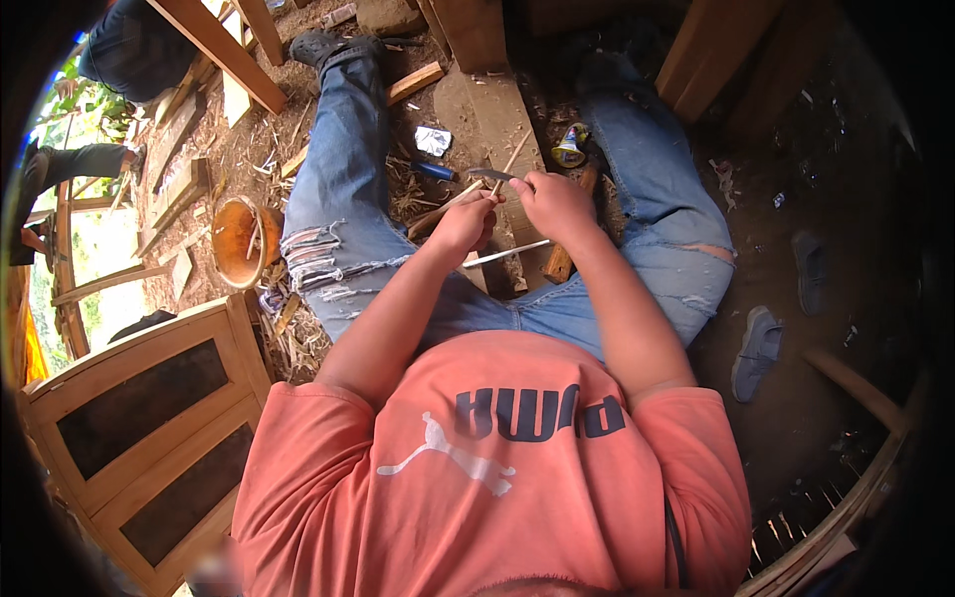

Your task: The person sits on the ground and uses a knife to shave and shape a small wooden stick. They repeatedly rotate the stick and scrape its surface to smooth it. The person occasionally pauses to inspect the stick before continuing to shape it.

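Observation:
My left hand is closed around a thin pale wooden stick, which slants up and away from the fingers. Close beside it, my right hand grips a knife; the handle is hidden in the fist. The dark blade points left and crosses the stick just above my left fingertips, though I cannot tell whether it touches. Below the hands, between my thighs, lies a white rod. A wooden block lies partly under my right forearm.
Between my legs are a wooden plank, a blue cylindrical object, crumpled foil and a yellow cup-like container. An orange bucket stands left. Wood shavings litter the ground. Slippers lie right; a wooden panel frame is lower left. Other people's legs show upper left.

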A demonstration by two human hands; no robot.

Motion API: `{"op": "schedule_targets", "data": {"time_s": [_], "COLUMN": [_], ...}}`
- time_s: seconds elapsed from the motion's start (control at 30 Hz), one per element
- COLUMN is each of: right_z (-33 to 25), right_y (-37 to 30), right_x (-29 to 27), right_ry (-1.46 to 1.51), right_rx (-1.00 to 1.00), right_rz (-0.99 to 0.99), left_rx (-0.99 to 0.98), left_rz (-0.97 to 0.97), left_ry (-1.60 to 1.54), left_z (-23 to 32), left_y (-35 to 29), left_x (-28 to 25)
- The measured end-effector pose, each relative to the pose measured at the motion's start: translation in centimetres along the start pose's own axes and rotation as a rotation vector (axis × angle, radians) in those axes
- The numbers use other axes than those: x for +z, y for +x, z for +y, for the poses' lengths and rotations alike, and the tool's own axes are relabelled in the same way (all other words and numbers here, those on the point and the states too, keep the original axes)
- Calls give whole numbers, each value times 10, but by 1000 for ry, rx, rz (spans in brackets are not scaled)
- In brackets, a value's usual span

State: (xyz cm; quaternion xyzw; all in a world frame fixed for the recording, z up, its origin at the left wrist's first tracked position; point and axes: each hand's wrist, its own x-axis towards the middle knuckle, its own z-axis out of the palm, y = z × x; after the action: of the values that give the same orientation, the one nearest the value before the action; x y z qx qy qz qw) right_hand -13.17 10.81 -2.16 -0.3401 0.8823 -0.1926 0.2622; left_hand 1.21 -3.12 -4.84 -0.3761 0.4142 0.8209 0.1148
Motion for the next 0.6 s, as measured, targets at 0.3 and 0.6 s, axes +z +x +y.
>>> {"op": "schedule_targets", "data": {"time_s": [0.3, 0.6], "right_z": [6, -2], "right_y": [5, 4], "right_x": [24, 29], "right_ry": [-201, -324], "right_rx": [50, 3], "right_rz": [-29, -23], "left_rx": [-84, 20], "left_rz": [16, 156], "left_ry": [25, 340], "left_z": [-5, -20], "left_y": [11, 21], "left_x": [-4, -5]}}
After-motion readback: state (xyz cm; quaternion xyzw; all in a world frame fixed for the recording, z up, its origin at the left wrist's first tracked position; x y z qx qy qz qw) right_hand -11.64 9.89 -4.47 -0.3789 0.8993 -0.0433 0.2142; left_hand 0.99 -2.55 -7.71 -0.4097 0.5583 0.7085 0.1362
